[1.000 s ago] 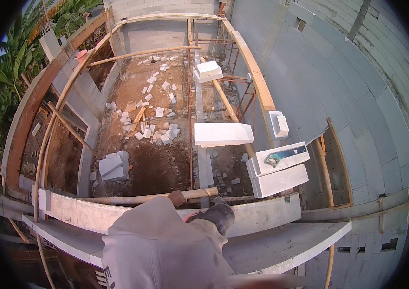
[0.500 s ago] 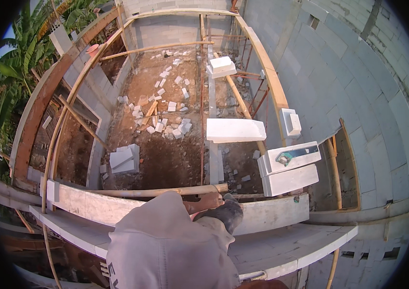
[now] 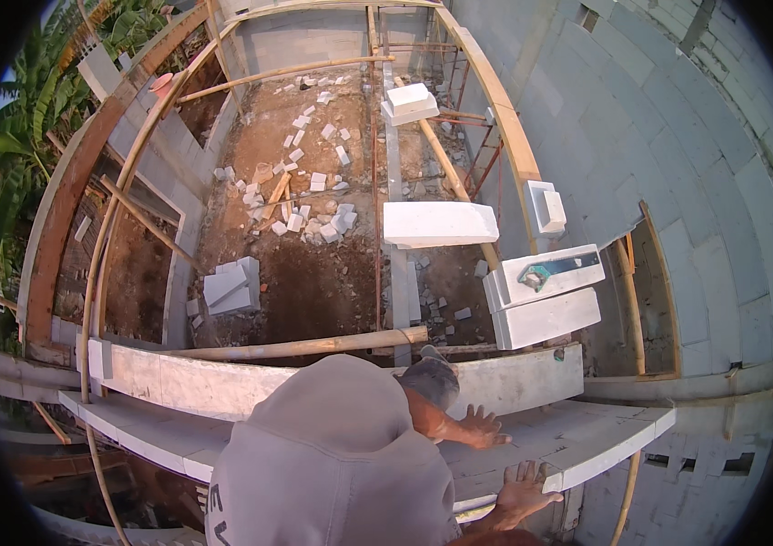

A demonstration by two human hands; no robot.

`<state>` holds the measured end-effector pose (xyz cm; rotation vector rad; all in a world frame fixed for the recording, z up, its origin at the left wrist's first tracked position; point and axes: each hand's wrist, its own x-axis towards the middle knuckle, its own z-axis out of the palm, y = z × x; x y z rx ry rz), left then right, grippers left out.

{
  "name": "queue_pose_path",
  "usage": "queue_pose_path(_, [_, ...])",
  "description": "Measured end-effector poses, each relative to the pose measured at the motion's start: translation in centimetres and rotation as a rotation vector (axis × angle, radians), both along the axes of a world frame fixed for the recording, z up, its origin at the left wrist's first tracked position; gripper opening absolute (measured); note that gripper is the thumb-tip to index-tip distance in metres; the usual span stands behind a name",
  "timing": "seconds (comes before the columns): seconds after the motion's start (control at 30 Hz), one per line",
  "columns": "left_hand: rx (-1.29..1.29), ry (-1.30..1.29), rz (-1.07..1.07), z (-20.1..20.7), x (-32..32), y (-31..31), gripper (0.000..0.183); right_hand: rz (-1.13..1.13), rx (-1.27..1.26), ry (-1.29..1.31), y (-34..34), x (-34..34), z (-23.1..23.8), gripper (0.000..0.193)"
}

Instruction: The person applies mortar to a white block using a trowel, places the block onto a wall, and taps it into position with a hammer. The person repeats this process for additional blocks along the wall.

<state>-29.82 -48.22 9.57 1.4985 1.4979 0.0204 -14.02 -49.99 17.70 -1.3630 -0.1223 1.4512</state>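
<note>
My left hand (image 3: 480,428) reaches out beside the grey cloth of my clothing (image 3: 332,437), fingers spread, over the pale block ledge (image 3: 586,439). Lower down, my right hand (image 3: 523,491) is held up near the ledge's front edge, its fingers apart too. Neither hand holds anything; whether they touch the ledge I cannot tell. Just beyond my left forearm lies a dark grey rounded thing (image 3: 436,378), partly covered, whose kind I cannot make out. It overlaps the top of a low pale wall (image 3: 523,378).
A handsaw (image 3: 559,268) with a teal handle lies on stacked white blocks (image 3: 545,318) at right. Another white block (image 3: 441,224) spans the middle. A bamboo pole (image 3: 313,347) runs behind the low wall. Rubble (image 3: 336,223) covers the ground below; a grey block wall (image 3: 668,182) rises at right.
My left hand has left the dark rounded thing and swung right, its fingers spreading. My right hand has come up into view. The scene has shifted slightly upward.
</note>
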Motion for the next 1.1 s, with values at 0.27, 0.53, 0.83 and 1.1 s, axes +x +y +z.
queue_pose_path(0.27, [0.237, -0.285, -0.046, 0.3, 6.1, 0.4, 0.067, 0.356, -0.075, -0.199, -2.0, -4.9, -3.4, 0.086])
queue_pose_path(0.53, [-0.127, -0.206, 0.365, -1.3, 3.3, 1.2, 0.075, 0.491, 0.103, -0.241, -3.6, -3.8, -1.2, 0.083])
queue_pose_path(0.83, [-0.494, -0.993, 0.082, 1.3, 0.9, 1.1, 0.076, 0.339, -0.263, -0.968, -15.3, 1.7, -11.5, 0.059])
queue_pose_path(1.1, [0.005, -0.226, 0.149, -10.0, -16.9, 6.7, 0.034, -0.625, -0.783, -0.926, -34.4, 2.2, -14.4, 0.045])
